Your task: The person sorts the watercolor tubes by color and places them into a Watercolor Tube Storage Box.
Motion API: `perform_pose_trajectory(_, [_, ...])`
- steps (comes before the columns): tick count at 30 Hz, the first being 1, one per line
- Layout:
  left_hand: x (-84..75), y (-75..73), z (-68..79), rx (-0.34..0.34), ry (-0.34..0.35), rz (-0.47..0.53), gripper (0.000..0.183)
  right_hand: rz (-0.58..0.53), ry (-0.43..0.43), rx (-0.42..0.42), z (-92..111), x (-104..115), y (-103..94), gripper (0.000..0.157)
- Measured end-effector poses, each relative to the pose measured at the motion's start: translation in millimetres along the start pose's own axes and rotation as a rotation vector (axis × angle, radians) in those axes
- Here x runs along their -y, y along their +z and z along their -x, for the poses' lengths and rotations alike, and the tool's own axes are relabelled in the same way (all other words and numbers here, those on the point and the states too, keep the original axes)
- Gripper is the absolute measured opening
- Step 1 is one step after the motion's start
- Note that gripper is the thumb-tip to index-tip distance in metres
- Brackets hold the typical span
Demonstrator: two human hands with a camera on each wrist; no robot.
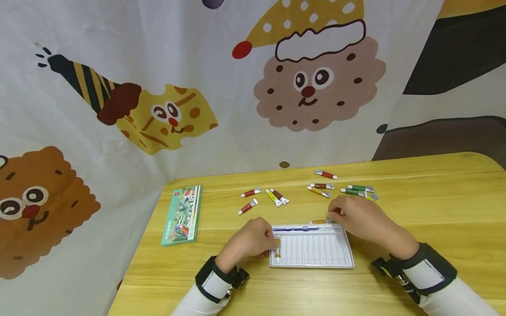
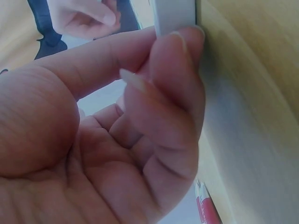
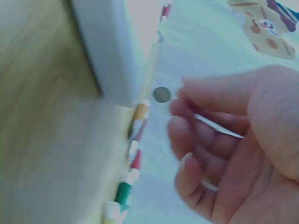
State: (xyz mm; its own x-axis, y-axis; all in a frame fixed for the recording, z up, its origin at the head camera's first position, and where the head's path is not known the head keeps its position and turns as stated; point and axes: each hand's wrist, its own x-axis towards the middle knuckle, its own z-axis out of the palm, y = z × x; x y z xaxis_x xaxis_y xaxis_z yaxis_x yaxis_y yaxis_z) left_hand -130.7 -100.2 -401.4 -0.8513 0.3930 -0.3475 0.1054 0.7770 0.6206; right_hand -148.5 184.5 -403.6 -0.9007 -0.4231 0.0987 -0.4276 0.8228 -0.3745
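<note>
A white plastic paint tray (image 1: 312,250) with ribbed slots lies on the table, a blue paintbrush (image 1: 304,229) along its far side. An ochre paint tube (image 1: 278,253), white cap towards me, sits in the leftmost slot. My left hand (image 1: 253,239) grips the tray's left edge with curled fingers, its fingertips overlapping the tube; in the left wrist view the fingers (image 2: 163,107) meet the tray's side. Over the far right corner is my right hand (image 1: 361,217), loosely curled with nothing visible in its fingers (image 3: 187,135). Beside it lies an orange paint tube (image 1: 317,222), behind the tray.
A teal paint box (image 1: 182,215) lies at the table's left. Several tubes are scattered behind the tray, among them a red one (image 1: 251,192), a yellow one (image 1: 272,197), a brown one (image 1: 322,186) and a green one (image 1: 357,188). A cartoon-printed curtain (image 1: 237,145) hangs behind the table.
</note>
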Motion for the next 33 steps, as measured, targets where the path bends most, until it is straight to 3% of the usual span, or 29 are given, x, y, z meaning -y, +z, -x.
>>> perform_pose_trajectory(5, [-1.1, -1.7, 1.0, 0.003, 0.001, -0.002, 0.031, -0.037, -0.097, -0.057, -7, -12, 10.5, 0.010])
perform_pose_trajectory(13, [-0.3, -0.9, -0.7, 0.001, 0.001, -0.017, 0.031, -0.104, -0.121, 0.053, -9, -28, 20.1, 0.013])
perform_pose_trajectory(18, [-1.0, -1.2, -0.2, -0.004, 0.000, -0.011, 0.031, -0.126, -0.150, 0.076, -8, -30, 20.1, 0.016])
perform_pose_trajectory(33, [-1.0, 1.6, -0.5, -0.020, -0.006, -0.018, 0.033, -0.121, -0.086, 0.100, -9, -26, 24.1, 0.009])
